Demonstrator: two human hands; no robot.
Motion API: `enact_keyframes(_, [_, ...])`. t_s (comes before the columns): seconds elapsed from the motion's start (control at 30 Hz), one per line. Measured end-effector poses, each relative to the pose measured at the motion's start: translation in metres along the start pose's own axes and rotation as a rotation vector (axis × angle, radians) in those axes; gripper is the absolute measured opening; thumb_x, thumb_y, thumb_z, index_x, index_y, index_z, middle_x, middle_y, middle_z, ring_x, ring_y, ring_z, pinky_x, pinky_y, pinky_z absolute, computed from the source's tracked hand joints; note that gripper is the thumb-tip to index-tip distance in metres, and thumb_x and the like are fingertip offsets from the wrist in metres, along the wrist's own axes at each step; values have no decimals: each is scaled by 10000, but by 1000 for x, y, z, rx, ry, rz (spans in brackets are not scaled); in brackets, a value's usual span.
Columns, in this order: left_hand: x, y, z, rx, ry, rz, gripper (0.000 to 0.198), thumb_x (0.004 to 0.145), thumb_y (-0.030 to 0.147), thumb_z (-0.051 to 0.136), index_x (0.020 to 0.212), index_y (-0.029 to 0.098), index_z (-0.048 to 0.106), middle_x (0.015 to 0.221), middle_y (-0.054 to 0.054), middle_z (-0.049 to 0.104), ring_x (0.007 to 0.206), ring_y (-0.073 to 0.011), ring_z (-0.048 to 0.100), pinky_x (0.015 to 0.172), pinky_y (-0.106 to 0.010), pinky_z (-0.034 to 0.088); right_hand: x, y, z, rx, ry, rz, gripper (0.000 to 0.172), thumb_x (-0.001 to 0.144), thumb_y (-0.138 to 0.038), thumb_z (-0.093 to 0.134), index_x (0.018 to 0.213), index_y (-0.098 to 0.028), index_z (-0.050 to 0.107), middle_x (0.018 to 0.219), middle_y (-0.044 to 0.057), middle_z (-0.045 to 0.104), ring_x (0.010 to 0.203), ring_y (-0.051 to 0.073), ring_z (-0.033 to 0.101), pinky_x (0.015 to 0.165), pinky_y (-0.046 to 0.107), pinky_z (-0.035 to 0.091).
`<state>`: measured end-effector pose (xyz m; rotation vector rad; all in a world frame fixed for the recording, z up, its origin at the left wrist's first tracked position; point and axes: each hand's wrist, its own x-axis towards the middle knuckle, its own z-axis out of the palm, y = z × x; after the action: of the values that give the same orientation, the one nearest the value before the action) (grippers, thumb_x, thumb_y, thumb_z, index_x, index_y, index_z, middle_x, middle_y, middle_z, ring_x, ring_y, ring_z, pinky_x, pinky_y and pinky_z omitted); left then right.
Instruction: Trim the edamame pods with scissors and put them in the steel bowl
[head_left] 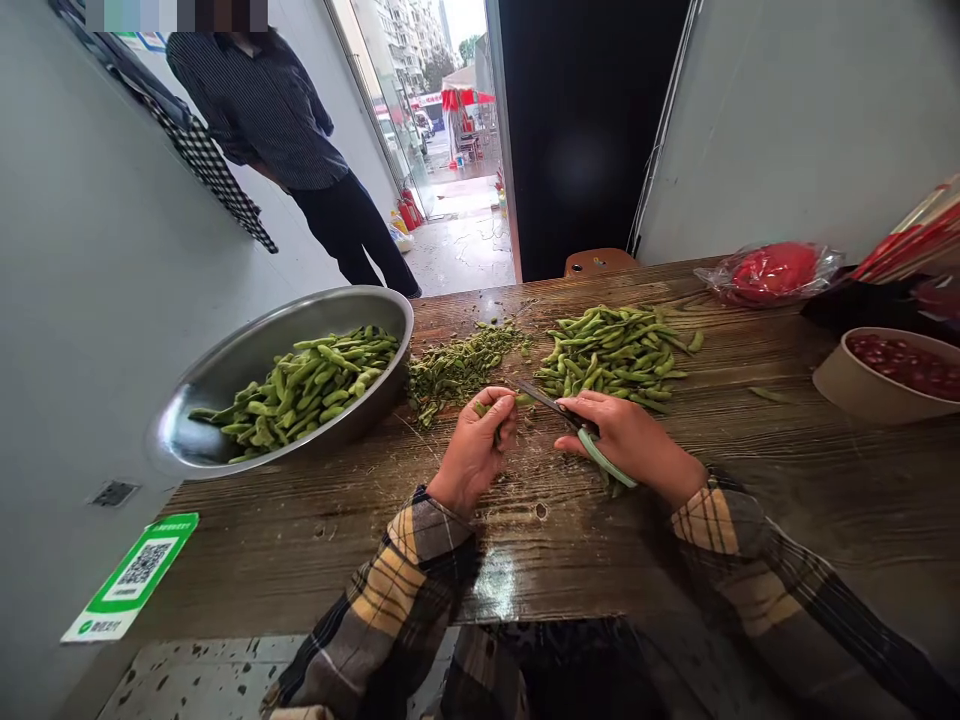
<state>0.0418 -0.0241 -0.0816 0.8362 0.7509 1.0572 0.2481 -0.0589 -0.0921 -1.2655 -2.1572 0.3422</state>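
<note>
My left hand [478, 445] pinches a green bean pod [523, 399] over the middle of the wooden table. Scissors [546, 400] with a pale green handle are in my right hand [626, 440], their blades close to the pod's end. Behind my right hand lies a pile of whole pods [615, 350]. Small green trimmings [469, 365] are heaped beyond my left hand. More pods [307, 385] fill part of a large metal bowl [367, 410] on the left.
On the wooden table [337, 560], a paper bowl of red pieces [862, 385] and a red item in plastic [776, 272] stand at right. A green QR card [135, 575] is at the left edge. Beyond the table, a person [277, 130] stands near the open door.
</note>
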Motion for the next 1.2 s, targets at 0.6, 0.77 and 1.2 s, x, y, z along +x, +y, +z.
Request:
enact_keyframes(0.6, [11, -13, 39, 731, -213, 150, 103, 741, 236, 671, 825, 176, 666, 578, 22, 541, 511, -96, 475, 498, -202, 362, 10, 24, -20, 114, 416, 173, 390, 794, -403, 667, 1106, -170, 664, 926, 88, 708, 858, 241, 648, 803, 363, 486])
enact_keyframes(0.77, [15, -32, 60, 1313, -360, 398, 179, 684, 85, 633, 760, 227, 712, 837, -61, 657, 749, -193, 584, 689, -275, 421, 11, 22, -19, 103, 407, 154, 393, 804, -406, 649, 1113, -164, 660, 1022, 117, 705, 918, 253, 649, 816, 366, 489])
enact_keyframes(1.2, [11, -7, 19, 807, -167, 177, 182, 762, 314, 677, 839, 155, 633, 576, 33, 489, 510, -79, 402, 491, -186, 294, 10, 18, -20, 92, 335, 105, 392, 809, -424, 660, 1112, -176, 655, 999, 107, 690, 915, 249, 644, 806, 366, 492])
